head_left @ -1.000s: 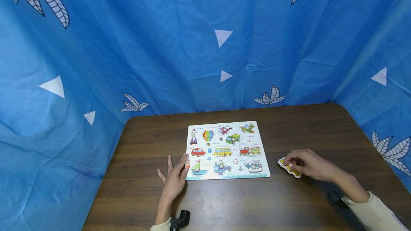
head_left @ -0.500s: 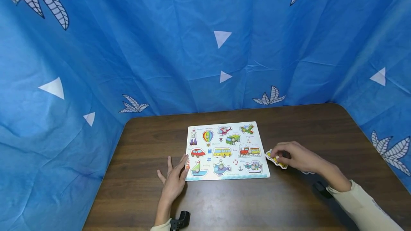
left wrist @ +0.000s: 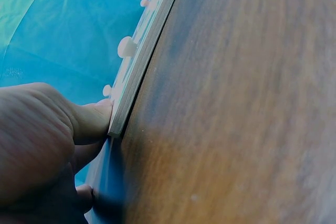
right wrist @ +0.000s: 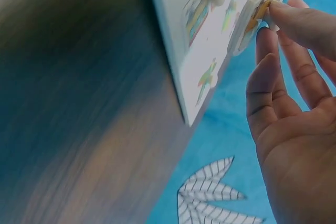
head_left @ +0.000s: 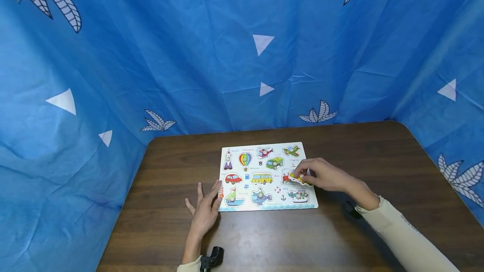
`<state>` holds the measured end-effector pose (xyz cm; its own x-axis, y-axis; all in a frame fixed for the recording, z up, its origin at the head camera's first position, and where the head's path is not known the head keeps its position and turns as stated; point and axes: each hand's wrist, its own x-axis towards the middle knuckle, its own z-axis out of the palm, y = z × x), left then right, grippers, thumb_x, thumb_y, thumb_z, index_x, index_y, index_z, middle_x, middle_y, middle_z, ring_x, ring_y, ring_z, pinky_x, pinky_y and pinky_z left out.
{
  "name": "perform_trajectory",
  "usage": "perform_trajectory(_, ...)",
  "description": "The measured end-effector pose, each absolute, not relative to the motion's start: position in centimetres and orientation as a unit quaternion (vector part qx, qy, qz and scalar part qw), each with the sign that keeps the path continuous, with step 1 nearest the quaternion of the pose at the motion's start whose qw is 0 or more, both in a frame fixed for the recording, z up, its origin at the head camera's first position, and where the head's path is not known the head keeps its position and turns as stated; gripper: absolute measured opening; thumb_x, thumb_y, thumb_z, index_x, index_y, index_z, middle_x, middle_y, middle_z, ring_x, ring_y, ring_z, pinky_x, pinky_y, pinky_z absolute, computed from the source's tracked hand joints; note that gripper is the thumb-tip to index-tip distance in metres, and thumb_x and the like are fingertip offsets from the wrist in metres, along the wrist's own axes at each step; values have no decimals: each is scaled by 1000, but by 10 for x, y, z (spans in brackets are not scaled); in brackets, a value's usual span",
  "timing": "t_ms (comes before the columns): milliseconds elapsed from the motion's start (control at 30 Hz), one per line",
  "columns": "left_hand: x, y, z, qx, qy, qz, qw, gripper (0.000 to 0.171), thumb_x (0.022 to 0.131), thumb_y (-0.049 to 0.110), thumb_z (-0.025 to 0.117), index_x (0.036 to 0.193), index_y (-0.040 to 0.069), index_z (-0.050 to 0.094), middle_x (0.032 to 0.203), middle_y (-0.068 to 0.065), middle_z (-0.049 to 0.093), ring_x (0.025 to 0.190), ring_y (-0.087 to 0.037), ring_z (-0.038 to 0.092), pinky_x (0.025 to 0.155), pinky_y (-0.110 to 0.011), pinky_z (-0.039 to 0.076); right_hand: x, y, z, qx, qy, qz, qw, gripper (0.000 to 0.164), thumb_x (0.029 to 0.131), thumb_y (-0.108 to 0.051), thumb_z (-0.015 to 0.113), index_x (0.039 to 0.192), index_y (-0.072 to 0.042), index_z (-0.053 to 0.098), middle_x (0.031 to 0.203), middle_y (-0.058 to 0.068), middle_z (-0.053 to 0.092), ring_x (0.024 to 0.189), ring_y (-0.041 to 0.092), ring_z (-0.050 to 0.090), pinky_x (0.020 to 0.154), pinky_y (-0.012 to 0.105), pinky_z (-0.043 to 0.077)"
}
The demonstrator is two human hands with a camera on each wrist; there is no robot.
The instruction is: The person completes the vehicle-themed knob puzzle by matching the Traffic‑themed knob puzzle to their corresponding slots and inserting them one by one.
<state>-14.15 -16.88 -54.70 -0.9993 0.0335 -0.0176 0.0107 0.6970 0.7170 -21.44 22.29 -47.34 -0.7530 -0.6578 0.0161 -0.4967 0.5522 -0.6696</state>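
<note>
A white puzzle board (head_left: 272,208) with vehicle pieces lies flat on the brown table, several pieces with knobs standing up from it. My left hand (head_left: 204,214) rests at the board's lower left edge with its fingers spread. In the left wrist view its thumb (left wrist: 93,121) presses at the board's corner. My right hand (head_left: 321,174) pinches a yellow puzzle piece (head_left: 301,179) between thumb and fingers, over the right half of the board. This piece (right wrist: 257,17) is tilted above the board's surface in the right wrist view. It partly covers the red train picture (head_left: 286,176).
The brown table (head_left: 170,171) stretches out on both sides of the board. A blue curtain (head_left: 211,53) with white triangles and leaves hangs behind it and at both sides. A black wrist camera (head_left: 215,258) is on the left forearm.
My right hand has carried the yellow puzzle piece leftward from the table on the right to over the board. The left hand and the board have stayed where they were.
</note>
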Motion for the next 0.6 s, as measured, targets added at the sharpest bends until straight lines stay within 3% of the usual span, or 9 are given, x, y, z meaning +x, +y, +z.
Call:
perform_trajectory(300, -141, -168, -547, 11, 923, 385, 12, 49, 101, 15, 58, 150, 18, 49, 154, -6, 46, 152, -50, -1, 103, -78, -21, -229, 188, -481, -369, 859, -338, 111, 18, 94, -1, 67, 105, -14, 73, 105, -4, 72, 86, 8, 57, 73, 26, 51)
perform_trajectory(433, -142, -168, -548, 11, 923, 385, 16, 49, 101, 16, 57, 150, 18, 49, 155, -6, 46, 152, -49, -2, 103, -78, -22, -234, 173, -484, -383, 856, -332, 105, 19, 94, 0, 65, 104, -13, 73, 102, -5, 72, 83, 7, 57, 76, 30, 52)
perform_trajectory(600, -141, -167, -548, 12, 922, 386, 8, 49, 101, 15, 58, 149, 18, 50, 154, -6, 47, 152, -50, 0, 103, -78, -21, -239, 158, -493, -388, 856, -323, 114, 17, 95, -1, 64, 104, -13, 73, 100, -4, 70, 78, 6, 53, 75, 26, 50)
